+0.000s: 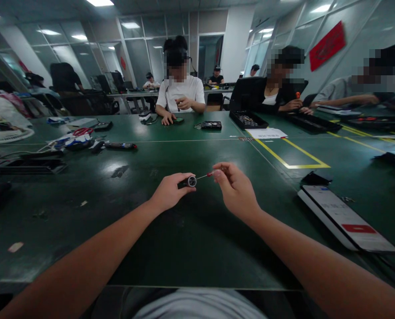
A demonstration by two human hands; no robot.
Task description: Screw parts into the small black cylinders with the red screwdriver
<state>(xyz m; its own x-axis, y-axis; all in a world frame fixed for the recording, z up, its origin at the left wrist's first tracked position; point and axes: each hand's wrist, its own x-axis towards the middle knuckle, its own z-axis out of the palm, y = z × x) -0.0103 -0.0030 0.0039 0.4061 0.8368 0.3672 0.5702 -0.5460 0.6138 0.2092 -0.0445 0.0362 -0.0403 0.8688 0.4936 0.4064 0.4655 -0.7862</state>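
Two bare hands meet over a dark green desk [197,252], the left hand [168,192] pinching one short dark cylinder [192,181] in its grip, the right hand [239,191] with its grip pinching the handle of one thin red-handled screwdriver [209,174]. Green desktop stretches from the cylinder back to the near edge, and more runs between it and the yellow tape outline [308,167] beyond, to its right. One phone [346,212] lies on a pale block [323,215], well to the cylinder's right. The left hand hides most of the cylinder's body, leaving its round end in sight; whether the screwdriver's tip touches that end cannot be told. Far to the cylinder's left, one pair of red-handled scissors [80,131] sits in a jumble too blurred to sort. Beyond the cylinder, to its right, are two black trays [248,119] and one white sheet [267,133], near a person in a dark jacket [283,95]; a person in a white shirt [181,95] sits almost straight across.
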